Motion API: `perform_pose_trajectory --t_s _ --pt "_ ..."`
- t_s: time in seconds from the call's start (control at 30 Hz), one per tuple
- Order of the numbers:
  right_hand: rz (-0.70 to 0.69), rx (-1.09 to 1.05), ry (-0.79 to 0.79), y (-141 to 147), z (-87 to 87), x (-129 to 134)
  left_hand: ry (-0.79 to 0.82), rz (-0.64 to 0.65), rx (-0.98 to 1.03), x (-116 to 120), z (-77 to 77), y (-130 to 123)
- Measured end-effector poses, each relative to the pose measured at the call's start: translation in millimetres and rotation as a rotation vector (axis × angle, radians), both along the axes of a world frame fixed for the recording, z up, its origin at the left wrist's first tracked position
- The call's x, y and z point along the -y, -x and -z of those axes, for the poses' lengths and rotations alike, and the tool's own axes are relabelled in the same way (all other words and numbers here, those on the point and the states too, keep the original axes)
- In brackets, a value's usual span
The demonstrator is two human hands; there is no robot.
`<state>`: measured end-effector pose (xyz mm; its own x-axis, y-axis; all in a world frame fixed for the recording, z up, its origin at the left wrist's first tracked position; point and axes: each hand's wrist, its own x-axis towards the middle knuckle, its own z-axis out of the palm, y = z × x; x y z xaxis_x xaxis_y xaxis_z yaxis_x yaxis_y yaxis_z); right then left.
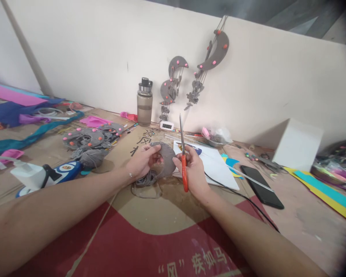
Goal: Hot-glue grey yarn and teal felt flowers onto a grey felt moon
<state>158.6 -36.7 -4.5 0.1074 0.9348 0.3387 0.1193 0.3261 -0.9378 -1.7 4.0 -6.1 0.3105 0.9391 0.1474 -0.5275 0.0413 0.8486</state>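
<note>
A grey felt crescent [167, 159] is pinched at its upper left edge by my left hand [142, 161]. My right hand [193, 171] holds scissors [184, 169] with red handles, their blades pointing up and looking closed. The fingertips of that hand lie close to the crescent's right edge; whether they touch it I cannot tell. Below my left hand a bundle of grey yarn [146, 180] rests on the cardboard [144, 215], with a loose loop trailing from it.
Behind stand a water bottle [144, 104] and a small digital clock [167, 125]. Crescent hangings [219, 52] hang on the white wall. White paper [216, 169] and a phone [261, 186] lie right. Left are a yarn ball [90, 157], a power strip [67, 171] and felt scraps [25, 100].
</note>
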Motion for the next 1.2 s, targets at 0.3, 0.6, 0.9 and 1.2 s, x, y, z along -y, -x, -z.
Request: perform_pose_trajectory --t_s 0.3,0.6,0.9,1.2 --pt "-0.011 -0.159 0.030 -2.2 -4.4 -2.3 0.209 0.161 0.032 -13.3 0.8 7.0" --pt "-0.019 -0.158 0.028 -1.9 -4.6 -2.4 0.073 0.051 -0.016 -4.3 -1.6 3.8" --pt "-0.030 -0.203 0.042 -1.4 -4.6 -2.3 0.097 0.145 -0.029 -6.5 0.5 4.3" --pt "0.010 -0.373 0.044 -0.3 -11.5 -1.8 -0.067 0.226 -0.299 6.3 -0.9 2.9"
